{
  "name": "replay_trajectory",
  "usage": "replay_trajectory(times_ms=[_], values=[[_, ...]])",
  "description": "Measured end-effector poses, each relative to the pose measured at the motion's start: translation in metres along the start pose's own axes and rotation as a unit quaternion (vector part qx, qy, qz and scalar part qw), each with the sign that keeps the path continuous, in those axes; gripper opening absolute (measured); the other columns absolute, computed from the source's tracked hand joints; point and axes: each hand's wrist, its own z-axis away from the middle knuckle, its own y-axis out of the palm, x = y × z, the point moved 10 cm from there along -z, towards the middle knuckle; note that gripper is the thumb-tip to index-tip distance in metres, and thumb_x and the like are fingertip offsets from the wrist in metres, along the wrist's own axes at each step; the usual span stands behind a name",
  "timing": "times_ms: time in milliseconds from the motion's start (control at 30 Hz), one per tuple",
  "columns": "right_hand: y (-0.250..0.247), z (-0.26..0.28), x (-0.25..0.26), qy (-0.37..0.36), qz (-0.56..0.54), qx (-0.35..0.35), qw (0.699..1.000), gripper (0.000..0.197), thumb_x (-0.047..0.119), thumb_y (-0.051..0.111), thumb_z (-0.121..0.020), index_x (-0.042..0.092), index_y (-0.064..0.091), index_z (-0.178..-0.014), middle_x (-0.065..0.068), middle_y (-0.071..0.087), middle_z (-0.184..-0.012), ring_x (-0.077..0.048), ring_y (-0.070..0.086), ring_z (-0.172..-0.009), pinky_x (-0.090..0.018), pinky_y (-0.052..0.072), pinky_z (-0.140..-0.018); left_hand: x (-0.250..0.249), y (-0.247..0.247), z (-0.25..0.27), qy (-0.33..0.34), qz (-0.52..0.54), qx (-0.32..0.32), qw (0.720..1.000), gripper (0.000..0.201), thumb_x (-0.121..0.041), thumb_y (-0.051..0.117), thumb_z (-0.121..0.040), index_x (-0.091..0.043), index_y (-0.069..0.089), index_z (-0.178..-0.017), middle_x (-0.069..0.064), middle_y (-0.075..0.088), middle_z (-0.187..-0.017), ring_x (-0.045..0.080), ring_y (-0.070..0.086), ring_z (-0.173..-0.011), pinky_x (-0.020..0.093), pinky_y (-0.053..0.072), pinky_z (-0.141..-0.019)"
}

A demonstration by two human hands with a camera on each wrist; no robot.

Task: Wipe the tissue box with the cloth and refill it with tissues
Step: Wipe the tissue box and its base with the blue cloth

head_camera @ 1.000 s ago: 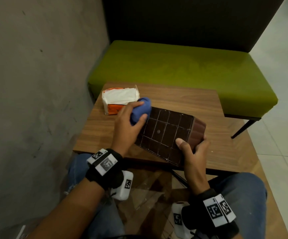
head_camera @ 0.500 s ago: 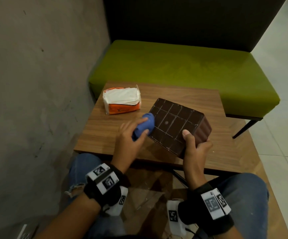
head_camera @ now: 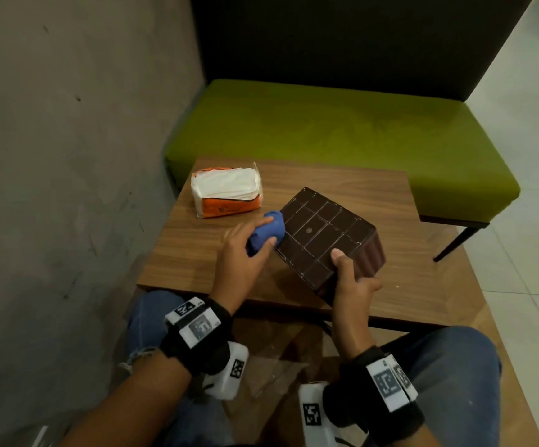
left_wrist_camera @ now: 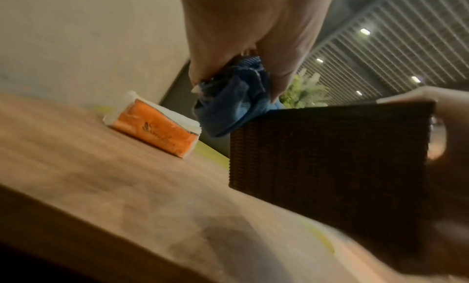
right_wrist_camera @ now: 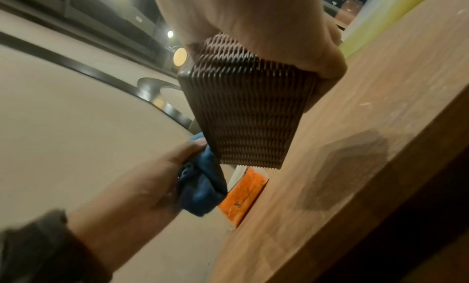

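Since a second ago, the tissue box [head_camera: 328,235] has swung round from lying across the view to a diagonal, and the cloth [head_camera: 266,232] has slid off its gridded face to its left edge. Behind the wooden counter [head_camera: 358,185] runs a green bench seat [head_camera: 326,124]. Held tilted above the counter, the dark brown box turns its gridded base up toward the head camera, its long axis running from near right to far left. A tissue pack [head_camera: 226,196], orange and white, lies flat at the counter's far left corner. The right hand [head_camera: 353,280] grips the box's near corner, thumb on the gridded face. The left hand [head_camera: 242,253] has its fingers closed round the bunched blue cloth, pressing it against the box's left edge.
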Motion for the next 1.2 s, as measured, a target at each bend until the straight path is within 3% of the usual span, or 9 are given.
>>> replay_trajectory(times_ms=[133,267,467,667,800,933,1000,1133,1200], values=[[0.0,0.007,0.021,-0.104,0.081,0.037,0.991,0.093,0.061,0.072,-0.056,0.022,0.025,-0.126,-0.008,0.046,-0.13,-0.02,0.052,-0.119,-0.047,0.047,-0.101,0.01,0.005,-0.027,-0.088,0.073,0.014,0.993,0.029,-0.022,0.06,-0.091,-0.012,0.057,-0.118,-0.003,0.06,-0.116,0.011,0.054,-0.11,0.005,0.042,-0.083],[-0.004,0.017,0.032,-0.183,0.172,0.067,0.966,0.098,0.061,0.071,-0.06,0.025,0.021,-0.136,-0.004,0.042,-0.137,-0.019,0.046,-0.127,-0.048,0.043,-0.105,0.007,0.003,-0.055,-0.144,0.1,0.018,0.984,0.015,-0.024,0.055,-0.093,-0.017,0.053,-0.106,-0.001,0.057,-0.106,0.019,0.055,-0.108,0.013,0.042,-0.075],[0.006,0.025,0.035,-0.211,0.221,0.096,0.947,0.099,0.061,0.066,-0.056,0.015,0.024,-0.134,0.0,0.038,-0.13,-0.014,0.042,-0.122,-0.035,0.039,-0.105,-0.105,0.014,-0.028,0.17,0.018,0.097,0.98,0.029,-0.017,0.067,-0.083,-0.017,0.062,-0.112,-0.005,0.063,-0.109,0.013,0.056,-0.103,0.029,0.044,-0.091],[0.006,0.025,0.036,-0.22,0.207,0.1,0.948,0.094,0.06,0.07,-0.061,0.014,0.027,-0.131,-0.006,0.044,-0.129,-0.019,0.049,-0.12,-0.047,0.046,-0.099,-0.148,0.025,0.016,0.359,-0.024,0.131,0.924,0.035,-0.014,0.07,-0.081,-0.012,0.065,-0.115,0.01,0.063,-0.113,0.027,0.054,-0.108,0.034,0.039,-0.098],[-0.001,0.025,0.034,-0.206,0.161,0.099,0.96,0.089,0.057,0.069,-0.061,0.031,0.022,-0.131,-0.006,0.047,-0.13,-0.02,0.051,-0.12,-0.05,0.045,-0.101,-0.092,-0.001,-0.017,0.162,0.028,0.032,0.986,0.032,-0.025,0.061,-0.086,-0.022,0.056,-0.117,-0.004,0.058,-0.112,0.015,0.053,-0.105,0.041,0.045,-0.091],[-0.004,0.024,0.033,-0.176,0.113,0.1,0.973,0.088,0.057,0.069,-0.06,0.032,0.023,-0.132,0.001,0.05,-0.127,-0.013,0.054,-0.117,-0.038,0.048,-0.097,-0.032,-0.017,-0.022,0.011,0.066,-0.057,0.996,0.03,-0.029,0.058,-0.09,-0.019,0.051,-0.117,-0.003,0.055,-0.117,0.012,0.052,-0.112,0.041,0.046,-0.095],[-0.003,0.018,0.033,-0.133,0.046,0.078,0.987,0.092,0.056,0.068,-0.058,0.022,0.025,-0.132,0.004,0.05,-0.12,-0.009,0.055,-0.111,-0.034,0.05,-0.093,-0.03,-0.009,-0.006,0.006,0.039,-0.051,0.998,0.03,-0.031,0.059,-0.088,-0.025,0.051,-0.117,-0.005,0.054,-0.119,0.012,0.05,-0.114,0.038,0.045,-0.096],[-0.006,-0.014,0.012,-0.019,-0.005,0.021,1.0,0.074,0.046,0.072,-0.066,0.016,0.03,-0.12,-0.006,0.054,-0.116,-0.023,0.061,-0.106,-0.043,0.053,-0.09,-0.063,0.038,0.048,0.098,0.01,0.098,0.99,0.04,-0.035,0.057,-0.085,-0.039,0.044,-0.122,-0.017,0.043,-0.126,0.006,0.038,-0.124,0.027,0.037,-0.103],[-0.013,-0.027,-0.004,0.039,0.018,0.003,0.999,0.083,0.061,0.075,-0.064,0.01,0.04,-0.119,-0.013,0.057,-0.117,-0.03,0.061,-0.104,-0.049,0.053,-0.091,-0.072,0.051,0.065,0.16,-0.003,0.154,0.975,0.043,-0.03,0.061,-0.084,-0.036,0.046,-0.124,-0.014,0.043,-0.131,0.009,0.036,-0.127,0.024,0.031,-0.105]])
